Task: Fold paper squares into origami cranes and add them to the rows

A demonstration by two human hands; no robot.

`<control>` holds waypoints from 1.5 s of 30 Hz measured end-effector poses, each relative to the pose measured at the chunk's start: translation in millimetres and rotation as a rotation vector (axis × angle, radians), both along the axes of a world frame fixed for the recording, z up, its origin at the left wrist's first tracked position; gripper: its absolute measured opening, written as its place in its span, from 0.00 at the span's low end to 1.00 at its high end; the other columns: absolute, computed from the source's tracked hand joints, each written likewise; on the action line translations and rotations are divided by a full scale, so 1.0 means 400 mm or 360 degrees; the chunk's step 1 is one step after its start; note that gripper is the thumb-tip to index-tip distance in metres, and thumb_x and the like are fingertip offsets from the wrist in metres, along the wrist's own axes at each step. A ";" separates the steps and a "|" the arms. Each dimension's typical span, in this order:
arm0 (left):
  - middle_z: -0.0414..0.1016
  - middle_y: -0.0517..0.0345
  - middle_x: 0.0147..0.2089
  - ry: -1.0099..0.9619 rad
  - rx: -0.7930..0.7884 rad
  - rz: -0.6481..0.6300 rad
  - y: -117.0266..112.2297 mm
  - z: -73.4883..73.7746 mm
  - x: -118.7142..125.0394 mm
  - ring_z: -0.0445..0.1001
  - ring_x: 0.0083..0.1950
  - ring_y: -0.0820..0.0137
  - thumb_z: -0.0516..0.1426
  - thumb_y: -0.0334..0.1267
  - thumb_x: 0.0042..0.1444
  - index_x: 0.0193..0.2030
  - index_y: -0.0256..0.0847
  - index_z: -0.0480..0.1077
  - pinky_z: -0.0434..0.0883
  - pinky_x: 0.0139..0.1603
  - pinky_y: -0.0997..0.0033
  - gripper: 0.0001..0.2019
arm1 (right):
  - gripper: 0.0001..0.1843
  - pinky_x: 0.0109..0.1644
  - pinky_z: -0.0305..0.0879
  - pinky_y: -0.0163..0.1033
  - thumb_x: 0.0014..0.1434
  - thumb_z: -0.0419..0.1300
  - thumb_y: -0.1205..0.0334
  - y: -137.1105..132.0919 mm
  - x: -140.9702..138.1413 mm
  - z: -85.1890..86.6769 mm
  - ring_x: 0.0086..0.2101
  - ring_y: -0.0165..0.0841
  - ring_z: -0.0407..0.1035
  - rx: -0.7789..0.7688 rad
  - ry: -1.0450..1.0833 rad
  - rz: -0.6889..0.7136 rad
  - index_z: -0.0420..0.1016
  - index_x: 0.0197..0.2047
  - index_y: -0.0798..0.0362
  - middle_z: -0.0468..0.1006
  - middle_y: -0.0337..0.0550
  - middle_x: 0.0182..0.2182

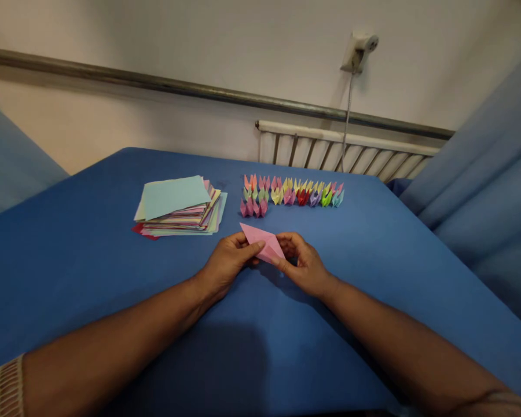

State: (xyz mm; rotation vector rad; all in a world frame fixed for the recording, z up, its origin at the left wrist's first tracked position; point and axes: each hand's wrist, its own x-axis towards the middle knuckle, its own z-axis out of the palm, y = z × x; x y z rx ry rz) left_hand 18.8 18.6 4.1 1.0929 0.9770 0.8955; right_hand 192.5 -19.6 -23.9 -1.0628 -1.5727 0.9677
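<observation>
A piece of pink origami paper [260, 236], partly folded with a pointed corner toward the upper left, is held up between my two hands over the blue table. My left hand [231, 258] pinches its left side, thumb on the front face. On the right, my right hand [306, 265] grips the lower right corner between thumb and fingers. The fingers behind the paper are partly hidden. Just beyond it stand several small folded paper cranes [303, 197] in rows, in red, pink, yellow, green, purple and blue.
A thick, uneven stack of coloured paper sheets [178, 200] lies to the left, light blue on top. The blue-covered table [113, 278] meets a wall with a metal rail [191, 87], a white radiator [312, 145] and a plugged socket [356, 52]. Blue curtains [495, 174] hang at both sides.
</observation>
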 end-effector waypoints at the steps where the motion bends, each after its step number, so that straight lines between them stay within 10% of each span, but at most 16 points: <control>1: 0.77 0.55 0.33 -0.0010 0.0004 0.0009 0.002 -0.001 0.000 0.71 0.29 0.73 0.66 0.41 0.45 0.38 0.36 0.76 0.66 0.30 0.74 0.15 | 0.22 0.44 0.67 0.40 0.54 0.63 0.57 0.001 -0.003 -0.003 0.40 0.33 0.72 -0.0047 0.0067 0.0058 0.64 0.50 0.50 0.77 0.44 0.41; 13: 0.79 0.55 0.36 0.0084 0.0056 -0.0231 -0.013 -0.003 0.012 0.75 0.38 0.66 0.69 0.36 0.37 0.41 0.36 0.73 0.70 0.41 0.68 0.22 | 0.19 0.17 0.54 0.31 0.56 0.56 0.45 0.032 0.006 0.000 0.15 0.25 0.57 -0.0412 0.0278 -0.0174 0.70 0.30 0.54 0.66 0.32 0.16; 26: 0.72 0.60 0.24 -0.0010 -0.0022 -0.0129 0.011 -0.005 -0.006 0.61 0.21 0.77 0.63 0.44 0.49 0.32 0.36 0.74 0.58 0.22 0.75 0.12 | 0.19 0.22 0.59 0.31 0.54 0.61 0.47 0.024 0.006 0.009 0.22 0.28 0.70 -0.0399 0.0458 0.0056 0.70 0.42 0.53 0.75 0.37 0.25; 45: 0.77 0.54 0.36 -0.0199 -0.0111 0.0007 0.023 -0.002 -0.014 0.71 0.31 0.74 0.64 0.40 0.49 0.41 0.36 0.75 0.65 0.29 0.76 0.13 | 0.18 0.28 0.64 0.34 0.54 0.63 0.51 0.032 0.012 0.000 0.26 0.28 0.73 -0.0355 0.0479 0.0112 0.69 0.44 0.52 0.79 0.38 0.30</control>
